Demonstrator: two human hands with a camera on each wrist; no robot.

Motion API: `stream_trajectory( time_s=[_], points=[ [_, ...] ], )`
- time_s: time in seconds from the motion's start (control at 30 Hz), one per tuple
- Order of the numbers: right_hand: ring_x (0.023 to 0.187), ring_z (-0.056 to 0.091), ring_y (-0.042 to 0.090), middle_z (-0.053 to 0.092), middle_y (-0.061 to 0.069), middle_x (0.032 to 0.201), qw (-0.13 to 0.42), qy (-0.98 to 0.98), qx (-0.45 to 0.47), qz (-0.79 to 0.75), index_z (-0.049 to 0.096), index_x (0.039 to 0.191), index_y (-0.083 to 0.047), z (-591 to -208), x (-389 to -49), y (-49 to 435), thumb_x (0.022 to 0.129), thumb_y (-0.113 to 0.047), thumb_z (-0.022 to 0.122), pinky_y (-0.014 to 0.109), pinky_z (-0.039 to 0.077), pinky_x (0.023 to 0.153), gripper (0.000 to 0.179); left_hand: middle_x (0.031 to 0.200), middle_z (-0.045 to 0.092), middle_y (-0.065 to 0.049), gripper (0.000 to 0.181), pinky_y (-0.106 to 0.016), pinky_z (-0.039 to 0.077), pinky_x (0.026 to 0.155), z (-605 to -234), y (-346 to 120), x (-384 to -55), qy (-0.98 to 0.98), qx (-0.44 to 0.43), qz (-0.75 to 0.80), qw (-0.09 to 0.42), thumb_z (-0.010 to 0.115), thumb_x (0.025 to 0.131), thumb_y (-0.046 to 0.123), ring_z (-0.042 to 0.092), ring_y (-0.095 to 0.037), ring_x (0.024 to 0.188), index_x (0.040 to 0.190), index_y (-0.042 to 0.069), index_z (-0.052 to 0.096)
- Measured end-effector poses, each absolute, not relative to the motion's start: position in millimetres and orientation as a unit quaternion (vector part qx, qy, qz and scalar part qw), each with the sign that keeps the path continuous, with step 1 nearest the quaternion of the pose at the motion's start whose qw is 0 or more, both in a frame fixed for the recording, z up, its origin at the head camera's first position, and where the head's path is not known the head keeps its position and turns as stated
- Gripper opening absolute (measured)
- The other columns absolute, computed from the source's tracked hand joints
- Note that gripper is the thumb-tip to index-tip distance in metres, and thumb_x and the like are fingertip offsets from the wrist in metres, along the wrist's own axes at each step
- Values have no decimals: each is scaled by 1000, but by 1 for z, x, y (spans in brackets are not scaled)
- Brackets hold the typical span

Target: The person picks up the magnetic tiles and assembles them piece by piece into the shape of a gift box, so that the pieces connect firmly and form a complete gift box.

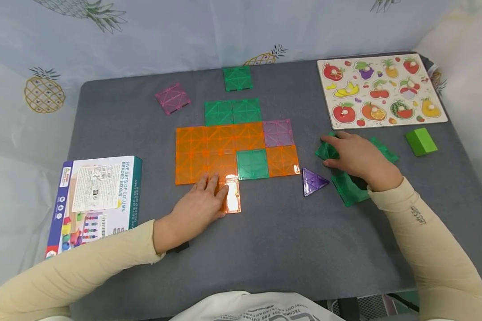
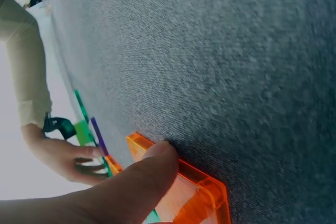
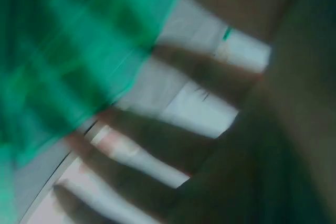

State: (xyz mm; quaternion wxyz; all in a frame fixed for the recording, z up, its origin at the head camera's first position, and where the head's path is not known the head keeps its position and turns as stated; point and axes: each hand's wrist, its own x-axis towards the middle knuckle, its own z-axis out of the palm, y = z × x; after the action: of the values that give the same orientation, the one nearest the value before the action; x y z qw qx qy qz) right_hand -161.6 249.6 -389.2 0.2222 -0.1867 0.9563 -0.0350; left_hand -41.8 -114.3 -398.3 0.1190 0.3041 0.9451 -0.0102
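My left hand rests at the near edge of a flat layout of translucent magnetic tiles, its fingers on the lowest orange tile. In the left wrist view the thumb lies against that tile's raised rim. At the right, my right hand pinches a green tile between fingers and thumb; it looks blurred in the right wrist view, where the green tile meets the fingertips. Under and around this hand lie more green tiles. The layout also includes a green square and a purple square.
A purple triangle lies between layout and right hand. Loose pink and green squares lie farther back. A fruit puzzle board is at the back right, near a green block. A boxed toy set sits left.
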Motion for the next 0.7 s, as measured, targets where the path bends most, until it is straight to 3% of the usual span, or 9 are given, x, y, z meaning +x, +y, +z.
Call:
stream_trajectory(
  time_s=[0.13,0.33,0.5,0.7],
  points=[
    [120,50,46,48,28,138,180,956,-228,-53,46,141,-5,-392,-165,256,82,-30,76,60,40,99,71,139,47,-30,63,-47,51,92,-398,-115,-43,946,303,-13,115,72,82,40,48,-50,125,133,6,58],
    [107,58,42,58,26,127,108,958,-257,-68,44,141,-4,-384,-163,250,76,-29,81,57,45,93,79,138,48,-31,62,-46,51,93,-399,-117,-43,945,311,-20,102,71,83,40,48,-51,124,133,5,58],
    [111,58,37,62,19,125,36,920,-373,-116,56,127,-2,-377,-132,212,72,-31,83,54,44,95,68,138,47,-31,62,-45,50,95,-399,-116,-39,940,323,-35,107,70,84,41,48,-51,124,133,5,57],
    [113,57,32,63,14,125,33,853,-518,-57,64,120,-5,-390,-92,153,77,-41,76,47,48,95,57,138,48,-30,61,-45,49,97,-399,-115,-38,938,328,-46,100,70,85,40,49,-50,124,133,5,57]
  ],
)
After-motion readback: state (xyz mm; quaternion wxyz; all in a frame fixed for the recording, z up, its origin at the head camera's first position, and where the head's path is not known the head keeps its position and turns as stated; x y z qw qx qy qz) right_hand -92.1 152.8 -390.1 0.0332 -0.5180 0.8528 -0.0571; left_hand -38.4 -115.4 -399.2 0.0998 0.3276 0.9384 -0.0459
